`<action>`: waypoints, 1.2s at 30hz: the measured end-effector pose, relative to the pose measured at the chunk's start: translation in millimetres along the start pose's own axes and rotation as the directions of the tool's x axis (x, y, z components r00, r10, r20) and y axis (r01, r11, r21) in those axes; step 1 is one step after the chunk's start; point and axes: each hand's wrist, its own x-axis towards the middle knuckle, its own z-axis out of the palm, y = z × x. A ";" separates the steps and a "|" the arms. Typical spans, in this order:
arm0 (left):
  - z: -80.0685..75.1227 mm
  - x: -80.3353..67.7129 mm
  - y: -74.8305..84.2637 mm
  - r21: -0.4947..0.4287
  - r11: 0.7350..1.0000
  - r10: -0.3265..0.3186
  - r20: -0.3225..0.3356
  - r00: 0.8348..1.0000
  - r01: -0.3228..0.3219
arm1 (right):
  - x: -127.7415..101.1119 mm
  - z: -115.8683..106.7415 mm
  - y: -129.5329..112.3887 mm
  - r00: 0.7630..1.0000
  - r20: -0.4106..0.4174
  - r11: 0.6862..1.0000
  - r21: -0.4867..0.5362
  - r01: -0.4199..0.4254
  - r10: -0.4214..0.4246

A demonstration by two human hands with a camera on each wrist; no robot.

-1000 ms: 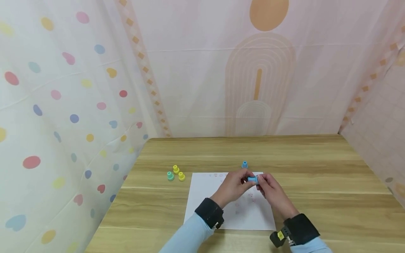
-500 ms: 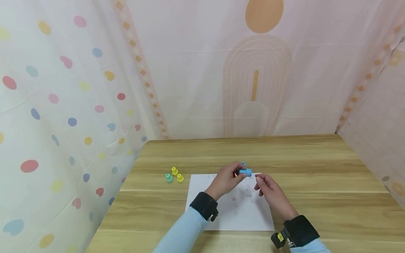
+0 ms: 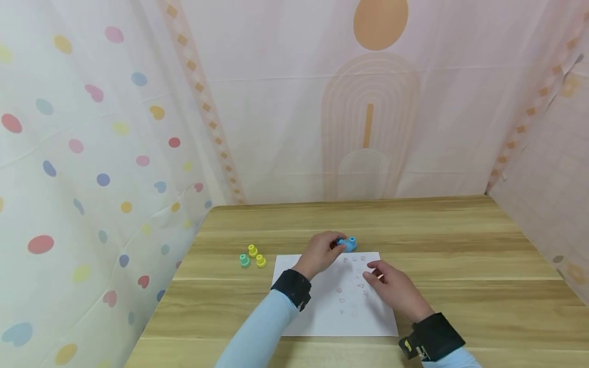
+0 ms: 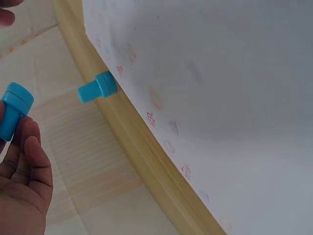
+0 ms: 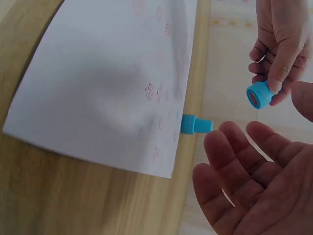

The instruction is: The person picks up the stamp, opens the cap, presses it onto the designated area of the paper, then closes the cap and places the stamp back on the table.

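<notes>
My left hand [image 3: 317, 255] pinches a blue toy stamp [image 4: 17, 105] by its narrow handle, over the paper's back edge. The round end of this held stamp [image 5: 261, 94] shows a reddish face in the right wrist view. Close beside it, a second blue stamp [image 3: 352, 243] stands upright on the table just behind the sheet. Under both hands lies white paper [image 3: 317, 322], dotted with small faint red and purple prints. Over its right side hovers my right hand [image 3: 398, 291], fingers loosely bent, holding nothing.
Left of the paper stand two yellow stamps [image 3: 261, 261] and a green stamp [image 3: 244, 260] in a small group. Wood-grain table [image 3: 460, 245] surrounds the sheet, with patterned curtains [image 3: 276, 128] hanging behind and at the sides.
One second ago both hands held the blue stamp. The right hand has let go and loosened its fingers; the left has carried the stamp back and left, beside the standing blue one.
</notes>
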 end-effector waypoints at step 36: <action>23.0 46.8 -32.0 0.512 0.859 -0.012 0.014 1.000 0.003 | -11.5 -1.6 1.1 0.995 0.052 0.891 -0.443 0.094 -0.079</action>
